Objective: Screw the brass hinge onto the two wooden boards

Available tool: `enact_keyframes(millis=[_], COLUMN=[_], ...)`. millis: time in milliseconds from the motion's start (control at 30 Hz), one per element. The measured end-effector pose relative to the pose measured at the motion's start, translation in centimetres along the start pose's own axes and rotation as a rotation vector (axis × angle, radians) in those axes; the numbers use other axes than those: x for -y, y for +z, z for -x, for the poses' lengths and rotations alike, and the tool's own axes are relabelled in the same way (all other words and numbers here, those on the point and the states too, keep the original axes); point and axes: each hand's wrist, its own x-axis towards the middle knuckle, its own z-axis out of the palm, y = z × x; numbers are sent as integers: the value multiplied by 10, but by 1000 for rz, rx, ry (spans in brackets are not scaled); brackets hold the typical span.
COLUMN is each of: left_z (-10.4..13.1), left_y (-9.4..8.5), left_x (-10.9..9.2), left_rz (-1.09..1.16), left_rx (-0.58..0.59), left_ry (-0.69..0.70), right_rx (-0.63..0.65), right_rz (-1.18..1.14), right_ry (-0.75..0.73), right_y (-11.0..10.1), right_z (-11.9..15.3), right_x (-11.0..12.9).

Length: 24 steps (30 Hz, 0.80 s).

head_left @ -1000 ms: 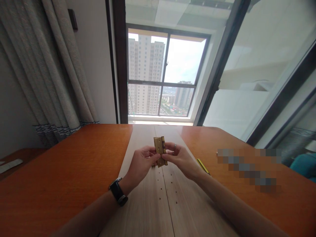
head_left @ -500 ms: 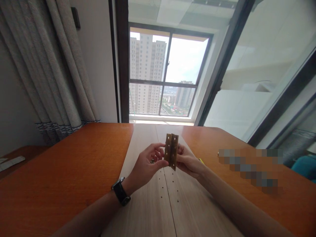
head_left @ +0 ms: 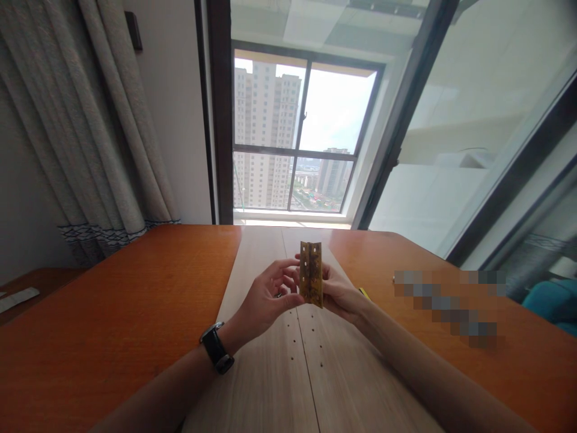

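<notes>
A brass-coloured butt hinge (head_left: 311, 273) is held upright above two pale wooden boards (head_left: 252, 361) that lie side by side. Its leaves are partly unfolded and screw holes show through them. My left hand (head_left: 268, 294), wearing a black watch, has its thumb and index finger at the hinge's left edge. From the right, my right hand (head_left: 338, 291) grips the other leaf, its fingers partly hidden behind the metal. Small dark holes (head_left: 294, 341) run in rows on either side of the boards' seam. Something small and metallic shows beneath my left fingers, too hidden to name.
The boards lie on an orange-brown wooden table (head_left: 135, 313). Something yellow (head_left: 365, 293) pokes out behind my right wrist. A blurred-out patch (head_left: 451, 307) covers things on the right. Beyond stand a window (head_left: 293, 132) and a grey curtain (head_left: 99, 120); a teal object (head_left: 550, 304) is at far right.
The hinge has turned slightly between my hands, so its leaves catch the light differently and look more golden and mottled. The whole view has shifted a little. Both hands keep their places on it.
</notes>
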Motion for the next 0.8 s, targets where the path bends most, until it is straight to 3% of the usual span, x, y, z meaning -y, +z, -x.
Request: enact_keyframes(millis=[233, 400, 533, 800], left_z=[2, 2, -1, -2], left_y=[5, 7, 7, 7], left_x=[-11, -10, -9, -8], left_rz=[90, 71, 18, -92], left_rx=[-28, -228, -343, -426], left_ry=[-75, -205, -257, -200], right_rx=[-34, -191, -242, -181], right_rz=[76, 215, 427, 458], right_ry=[-1, -67, -33, -17], right_y=[-6, -2, 10, 20], right_z=[-3, -4, -2, 0], right_x=[-3, -3, -2, 3])
